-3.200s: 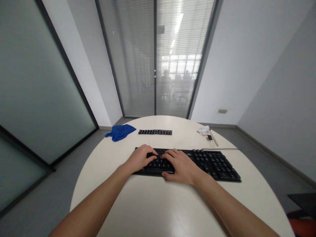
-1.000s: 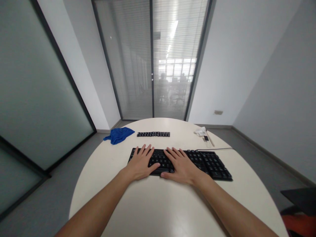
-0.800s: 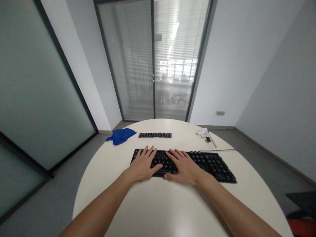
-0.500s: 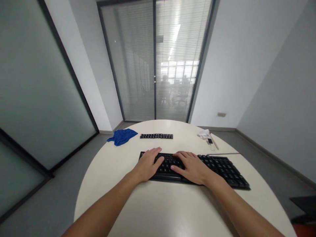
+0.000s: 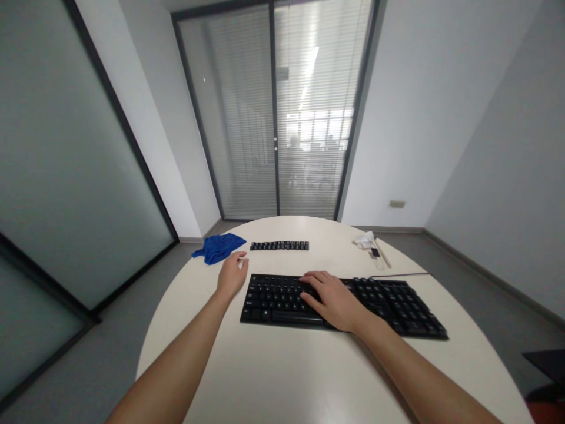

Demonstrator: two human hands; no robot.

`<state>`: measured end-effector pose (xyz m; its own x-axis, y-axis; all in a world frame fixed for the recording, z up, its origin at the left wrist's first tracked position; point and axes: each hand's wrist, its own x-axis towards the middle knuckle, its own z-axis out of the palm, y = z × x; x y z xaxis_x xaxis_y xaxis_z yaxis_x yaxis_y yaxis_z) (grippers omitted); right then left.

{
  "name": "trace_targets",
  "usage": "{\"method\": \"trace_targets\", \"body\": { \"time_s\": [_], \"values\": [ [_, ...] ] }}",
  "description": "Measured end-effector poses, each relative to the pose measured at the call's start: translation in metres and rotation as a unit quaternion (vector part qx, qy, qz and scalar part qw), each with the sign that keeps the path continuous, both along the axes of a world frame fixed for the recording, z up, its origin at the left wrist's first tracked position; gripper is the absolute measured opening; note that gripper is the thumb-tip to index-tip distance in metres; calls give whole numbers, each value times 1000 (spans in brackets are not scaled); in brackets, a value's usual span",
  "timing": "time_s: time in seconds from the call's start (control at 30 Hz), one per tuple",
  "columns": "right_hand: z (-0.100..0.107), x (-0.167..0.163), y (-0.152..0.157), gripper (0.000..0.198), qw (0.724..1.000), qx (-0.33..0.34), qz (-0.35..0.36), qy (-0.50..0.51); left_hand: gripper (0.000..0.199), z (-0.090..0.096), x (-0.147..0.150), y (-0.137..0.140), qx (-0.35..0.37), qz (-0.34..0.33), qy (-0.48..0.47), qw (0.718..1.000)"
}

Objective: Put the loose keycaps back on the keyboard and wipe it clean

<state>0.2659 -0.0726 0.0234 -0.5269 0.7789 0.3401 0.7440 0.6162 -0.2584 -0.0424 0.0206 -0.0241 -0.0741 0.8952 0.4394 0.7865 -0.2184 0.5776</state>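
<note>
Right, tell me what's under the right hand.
The right hand lies on the black keyboard, covering its middle keys. Those keys are hidden beneath the palm and fingers.

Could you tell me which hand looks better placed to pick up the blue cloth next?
Probably the left. The left hand is off the keyboard, open, on the side nearest the blue cloth. The right hand rests on the keys, farther from it.

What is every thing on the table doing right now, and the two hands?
Left hand: open, off the keyboard, near the cloth.
Right hand: flat on the keys.
Keyboard: lying flat, cable attached.
Cloth: crumpled at the table's edge.
Key row: loose, in a straight line.
White bits: small pile, too small to tell.
Table: holds it all.
</note>
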Motion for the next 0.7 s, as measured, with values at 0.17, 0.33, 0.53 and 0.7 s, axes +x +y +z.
{"method": "trace_targets", "body": {
  "time_s": [0.17,0.33,0.53,0.7],
  "values": [
    [-1,1,2,34,1000,-4,0,-9,41,-5,2,11,-23,19,59,998],
    [0,1,1,34,1000,2,1,-9,42,2,7,27,-57,59,119,989],
    [1,1,0,33,1000,-4,-3,-8,40,14,13,44,-64,69,167,982],
    [3,1,0,33,1000,-5,-3,-9,32,14,16,55,-72,76,180,978]
  ]
}}
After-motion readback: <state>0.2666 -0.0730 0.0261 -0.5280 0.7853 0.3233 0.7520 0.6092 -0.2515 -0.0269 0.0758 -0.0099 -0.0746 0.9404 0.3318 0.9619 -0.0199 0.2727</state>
